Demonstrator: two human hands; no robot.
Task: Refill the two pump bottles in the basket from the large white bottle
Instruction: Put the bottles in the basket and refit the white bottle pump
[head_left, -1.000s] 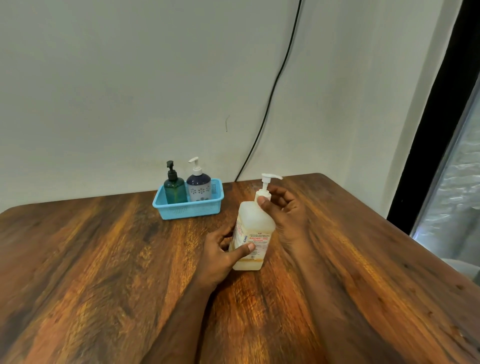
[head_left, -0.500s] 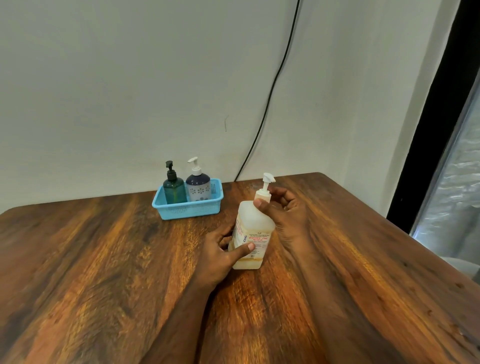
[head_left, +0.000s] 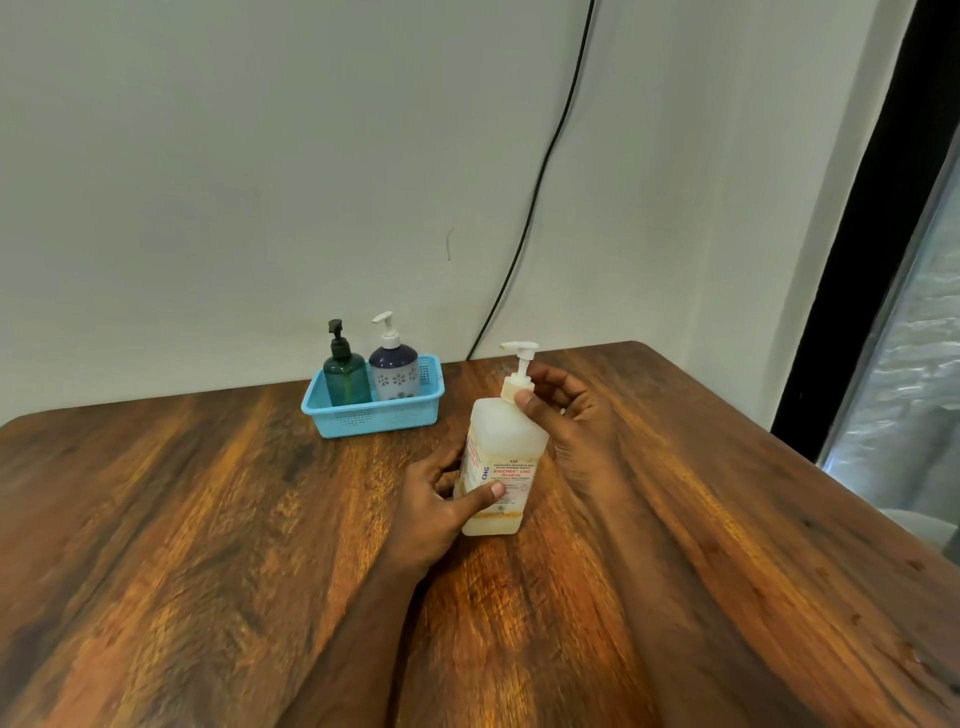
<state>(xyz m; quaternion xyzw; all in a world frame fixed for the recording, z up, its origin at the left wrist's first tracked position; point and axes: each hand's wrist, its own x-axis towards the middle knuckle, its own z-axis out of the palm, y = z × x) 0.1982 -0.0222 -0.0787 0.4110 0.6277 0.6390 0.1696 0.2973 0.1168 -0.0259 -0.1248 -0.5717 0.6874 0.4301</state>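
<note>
The left hand (head_left: 434, 499) grasps the large white bottle (head_left: 501, 462) low on its body; the right hand (head_left: 566, 410) pinches its pump collar (head_left: 517, 387) above.

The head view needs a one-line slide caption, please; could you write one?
Left hand steadies the large white bottle on the table while the right hand grips its pump collar.

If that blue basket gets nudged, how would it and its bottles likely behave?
The blue basket looks like thin perforated plastic, so probably light and apt to slide on the smooth table. The green bottle and floral bottle rise well above its rim, so may wobble.
</note>
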